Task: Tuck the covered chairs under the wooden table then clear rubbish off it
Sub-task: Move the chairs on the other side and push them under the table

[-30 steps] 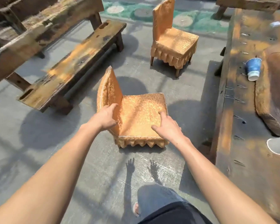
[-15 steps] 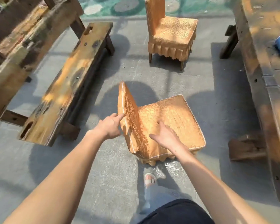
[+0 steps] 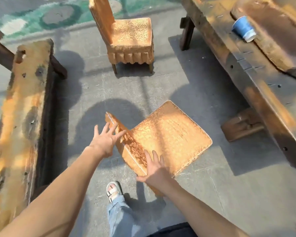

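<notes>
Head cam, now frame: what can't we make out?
All in the head view:
- near covered chair: legs hidden beneath its own seat and cover.
- wooden table: top cut off by the right and upper edges, so any further rubbish is unseen.
- blue paper cup: lies on its side, inside too small to tell.
- left hand: contact with the backrest is blurred.

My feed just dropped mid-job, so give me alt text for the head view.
The left hand and right hand lie open-fingered on the backrest of the near covered chair, its seat facing the wooden table at right. A second covered chair stands farther off, and a blue cup lies on its side on the table.
</notes>
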`<act>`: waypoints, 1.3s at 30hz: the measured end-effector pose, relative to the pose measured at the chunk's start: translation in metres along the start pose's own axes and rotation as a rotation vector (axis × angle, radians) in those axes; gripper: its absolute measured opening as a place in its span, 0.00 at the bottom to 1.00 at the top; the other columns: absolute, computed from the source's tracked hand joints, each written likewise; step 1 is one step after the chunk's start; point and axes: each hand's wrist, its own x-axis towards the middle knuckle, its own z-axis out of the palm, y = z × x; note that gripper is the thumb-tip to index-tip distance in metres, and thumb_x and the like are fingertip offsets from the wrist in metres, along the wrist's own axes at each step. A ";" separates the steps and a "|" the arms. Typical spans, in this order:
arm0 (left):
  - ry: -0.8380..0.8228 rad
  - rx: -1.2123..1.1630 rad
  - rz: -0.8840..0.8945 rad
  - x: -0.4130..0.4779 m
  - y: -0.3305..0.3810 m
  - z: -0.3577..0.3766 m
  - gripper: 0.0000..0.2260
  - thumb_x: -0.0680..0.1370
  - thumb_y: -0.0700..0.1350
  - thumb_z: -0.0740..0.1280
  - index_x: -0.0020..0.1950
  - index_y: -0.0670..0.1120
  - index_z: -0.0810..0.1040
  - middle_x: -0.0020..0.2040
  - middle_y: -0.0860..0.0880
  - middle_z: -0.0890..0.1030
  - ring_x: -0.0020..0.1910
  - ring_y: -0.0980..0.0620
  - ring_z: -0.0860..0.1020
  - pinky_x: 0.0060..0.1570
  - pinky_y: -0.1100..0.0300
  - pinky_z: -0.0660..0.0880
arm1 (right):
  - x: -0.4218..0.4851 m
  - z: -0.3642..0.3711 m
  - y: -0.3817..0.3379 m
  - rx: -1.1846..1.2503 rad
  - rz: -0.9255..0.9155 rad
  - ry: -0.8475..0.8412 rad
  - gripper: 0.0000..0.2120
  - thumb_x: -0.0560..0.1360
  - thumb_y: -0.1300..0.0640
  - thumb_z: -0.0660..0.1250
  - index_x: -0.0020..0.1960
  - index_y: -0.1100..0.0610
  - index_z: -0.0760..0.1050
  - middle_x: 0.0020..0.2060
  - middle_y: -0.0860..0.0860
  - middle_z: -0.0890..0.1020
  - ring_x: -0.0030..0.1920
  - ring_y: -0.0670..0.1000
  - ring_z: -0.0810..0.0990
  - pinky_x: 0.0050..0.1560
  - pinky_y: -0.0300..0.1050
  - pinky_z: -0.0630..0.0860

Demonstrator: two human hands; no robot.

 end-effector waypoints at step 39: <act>0.569 0.316 1.086 0.166 -0.042 0.051 0.23 0.56 0.47 0.75 0.48 0.49 0.71 0.40 0.51 0.77 0.38 0.47 0.79 0.33 0.55 0.74 | 0.036 0.069 -0.004 -0.388 0.020 0.727 0.19 0.73 0.45 0.74 0.49 0.53 0.66 0.36 0.49 0.81 0.29 0.53 0.81 0.24 0.44 0.71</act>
